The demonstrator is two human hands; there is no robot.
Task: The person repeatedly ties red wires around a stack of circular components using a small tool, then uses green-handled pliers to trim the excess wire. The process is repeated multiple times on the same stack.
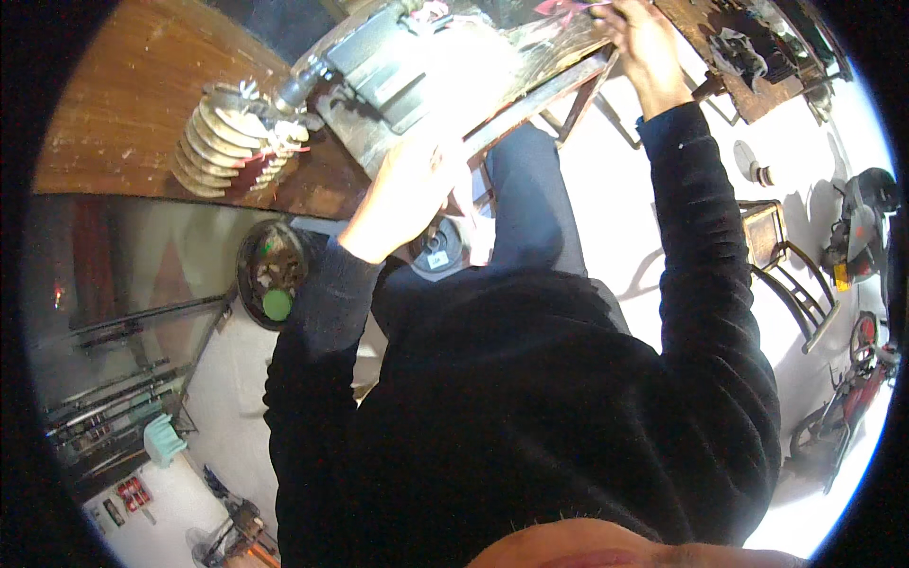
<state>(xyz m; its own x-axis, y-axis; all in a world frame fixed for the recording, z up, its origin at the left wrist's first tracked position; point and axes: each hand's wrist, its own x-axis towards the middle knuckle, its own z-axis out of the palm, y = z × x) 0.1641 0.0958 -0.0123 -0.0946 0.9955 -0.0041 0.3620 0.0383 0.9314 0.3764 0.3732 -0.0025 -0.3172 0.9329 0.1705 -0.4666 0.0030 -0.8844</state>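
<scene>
My left hand [402,199] is at the near left edge of a worn work table [525,104], its fingers washed out by bright light, so their grip is unclear. Just beyond it stands a grey box-shaped machine [388,71] with a metal shaft end [305,80] pointing left. Below that hand, by my lap, is a round grey wheel-like object [440,248] with a white label. My right hand [646,47] reaches to the table's far right, fingers curled at the picture's top edge beside a pink, thin-looking piece [566,8]; what they hold is too small to make out.
Pale stacked discs [222,142] stand on a brown wooden tabletop [123,114] at the left. A dark round bin [248,275] holds scraps. Rightward are a second cluttered table [696,33], a wooden chair [800,303] and a red motorbike [857,393].
</scene>
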